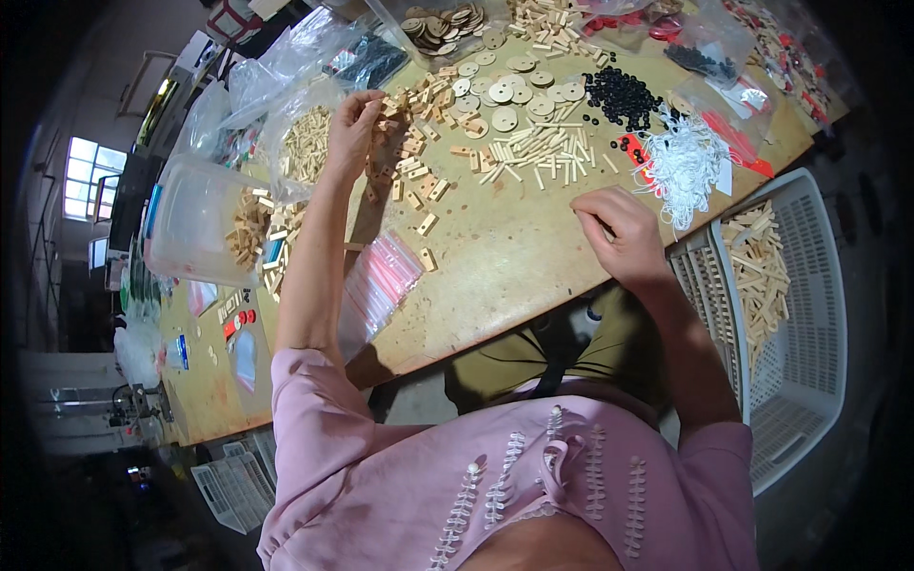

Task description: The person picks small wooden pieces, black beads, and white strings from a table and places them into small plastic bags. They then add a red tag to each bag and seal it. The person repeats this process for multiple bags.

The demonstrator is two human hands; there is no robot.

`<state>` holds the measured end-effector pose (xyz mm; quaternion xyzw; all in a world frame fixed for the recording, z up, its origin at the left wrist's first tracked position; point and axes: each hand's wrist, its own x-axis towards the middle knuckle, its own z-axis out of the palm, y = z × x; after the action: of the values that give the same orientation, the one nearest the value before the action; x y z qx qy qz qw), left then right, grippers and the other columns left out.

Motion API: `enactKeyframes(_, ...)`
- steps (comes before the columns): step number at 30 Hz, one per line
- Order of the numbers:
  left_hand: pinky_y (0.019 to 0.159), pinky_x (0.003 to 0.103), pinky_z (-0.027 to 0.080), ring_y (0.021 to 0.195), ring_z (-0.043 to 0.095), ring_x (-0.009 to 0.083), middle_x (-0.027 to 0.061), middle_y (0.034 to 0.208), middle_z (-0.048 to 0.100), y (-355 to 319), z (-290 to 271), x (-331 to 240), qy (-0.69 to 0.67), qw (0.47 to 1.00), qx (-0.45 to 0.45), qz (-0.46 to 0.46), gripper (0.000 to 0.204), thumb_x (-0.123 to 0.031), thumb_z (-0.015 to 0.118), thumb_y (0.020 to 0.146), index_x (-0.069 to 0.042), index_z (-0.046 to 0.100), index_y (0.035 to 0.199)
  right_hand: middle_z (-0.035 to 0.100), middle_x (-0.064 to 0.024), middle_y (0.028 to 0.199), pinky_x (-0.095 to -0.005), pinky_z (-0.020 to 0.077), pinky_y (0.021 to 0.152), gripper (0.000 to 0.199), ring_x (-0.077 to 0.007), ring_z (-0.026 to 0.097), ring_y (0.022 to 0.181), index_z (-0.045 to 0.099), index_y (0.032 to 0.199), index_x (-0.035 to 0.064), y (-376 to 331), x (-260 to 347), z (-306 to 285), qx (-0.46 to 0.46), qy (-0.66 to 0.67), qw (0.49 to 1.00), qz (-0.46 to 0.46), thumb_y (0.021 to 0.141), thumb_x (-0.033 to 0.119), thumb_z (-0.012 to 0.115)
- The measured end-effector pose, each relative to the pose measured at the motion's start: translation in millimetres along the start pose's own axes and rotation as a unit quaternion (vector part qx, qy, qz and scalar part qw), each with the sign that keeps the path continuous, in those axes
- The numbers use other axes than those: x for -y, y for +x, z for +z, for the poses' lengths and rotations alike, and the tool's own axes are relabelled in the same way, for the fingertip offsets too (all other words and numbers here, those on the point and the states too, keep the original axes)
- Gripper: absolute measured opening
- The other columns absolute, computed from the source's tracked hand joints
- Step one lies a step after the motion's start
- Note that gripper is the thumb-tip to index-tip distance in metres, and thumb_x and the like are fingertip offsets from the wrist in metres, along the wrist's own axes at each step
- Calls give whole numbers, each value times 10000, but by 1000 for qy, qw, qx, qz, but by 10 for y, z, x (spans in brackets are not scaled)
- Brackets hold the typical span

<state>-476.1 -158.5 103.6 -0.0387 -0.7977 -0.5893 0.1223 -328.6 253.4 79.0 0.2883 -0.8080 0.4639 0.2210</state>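
My left hand (352, 135) reaches to the far side of the table, thumb and fingertips pinched on a small wooden block at the edge of a scattered pile of drilled wooden blocks (412, 169). Near the table's right front edge, my right hand (621, 231) is held with curled, closed fingers; whatever they hold, if anything, is hidden. Ahead of it lie thin wooden sticks (543, 150), round wooden discs (505, 119), black beads (619, 95) and a heap of white cords (681, 171). Pink-striped clear plastic bags (386, 276) lie beside my left forearm.
A tipped clear plastic tub (195, 224) with blocks stands left. Behind it are plastic bags (309, 143) of wooden pieces. On the right, a white crate (824, 285) holds more wooden pieces (757, 271) beside the table edge. Red pieces and bags (709, 48) fill the far right.
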Motion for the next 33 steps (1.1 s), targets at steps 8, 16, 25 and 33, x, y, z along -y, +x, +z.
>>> enactKeyframes(8,486,212,374,635,509,44,-16,902,635,-72,38,-153,-62,998,-3,-32,177,-199,585,1069,-68,684,1134,713,-140,897,-393,557,731,106,-323,697,828,704,925,3,5,4,-15,-3,10,1000,7,827,-31,725)
enactKeyframes(16,421,263,292,438,420,101,4,648,591,11,-108,-135,-16,990,-94,-108,552,-498,475,1073,-72,663,776,711,-143,891,-390,560,713,121,-324,700,814,704,924,2,21,25,-27,-12,16,1000,10,816,-50,721)
enactKeyframes(25,875,374,534,1057,664,269,154,1085,683,281,103,-256,232,972,36,12,597,-615,505,993,-62,731,1019,708,-146,874,-389,559,698,124,-328,701,797,699,918,-8,36,43,-31,-11,4,1000,7,808,-64,715)
enactKeyframes(33,1151,513,380,1352,477,463,213,1494,512,579,468,193,466,858,175,130,571,-496,573,984,-318,480,1519,704,-152,852,-384,555,684,125,-324,702,782,700,917,-18,34,78,-26,-17,7,1000,19,808,-79,713)
